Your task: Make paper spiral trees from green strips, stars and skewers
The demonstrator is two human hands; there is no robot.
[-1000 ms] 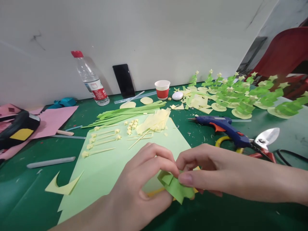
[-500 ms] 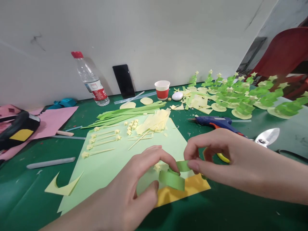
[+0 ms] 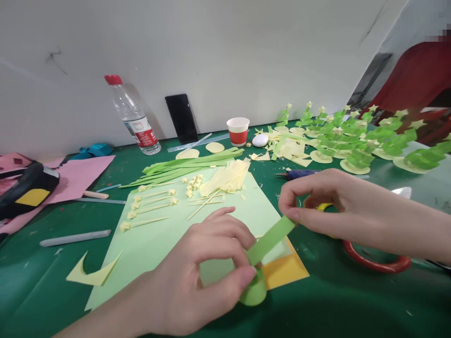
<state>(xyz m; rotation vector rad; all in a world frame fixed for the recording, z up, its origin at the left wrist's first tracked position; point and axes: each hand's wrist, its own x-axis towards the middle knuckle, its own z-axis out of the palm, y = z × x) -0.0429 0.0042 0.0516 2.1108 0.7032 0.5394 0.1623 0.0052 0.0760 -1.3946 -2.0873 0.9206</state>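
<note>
A green paper strip (image 3: 270, 240) is stretched between my two hands, above the front right corner of a pale green sheet (image 3: 151, 263). My left hand (image 3: 211, 263) pinches its lower, curled part between thumb and fingers. The upper end is gripped by my right hand (image 3: 317, 202), thumb against forefinger. Part of a thin stick shows behind my left fingertips; the rest is hidden. On the sheet lie sticks topped with yellow paper stars (image 3: 151, 209), loose small stars (image 3: 193, 184) and yellow paper strips (image 3: 227, 177). An orange sheet (image 3: 287, 270) peeks out underneath.
Green paper strips (image 3: 183, 164) lie behind the sheet. Finished spirals with stars (image 3: 355, 150) crowd the back right. A blue glue gun (image 3: 298, 174) and red-handled pliers (image 3: 382, 265) sit around my right hand. A bottle (image 3: 141, 126), phone (image 3: 181, 118) and paper cup (image 3: 238, 131) stand along the wall.
My right hand has moved up and right, drawing the green strip out straight. My left thumb has closed on the curled part, which now hangs lower.
</note>
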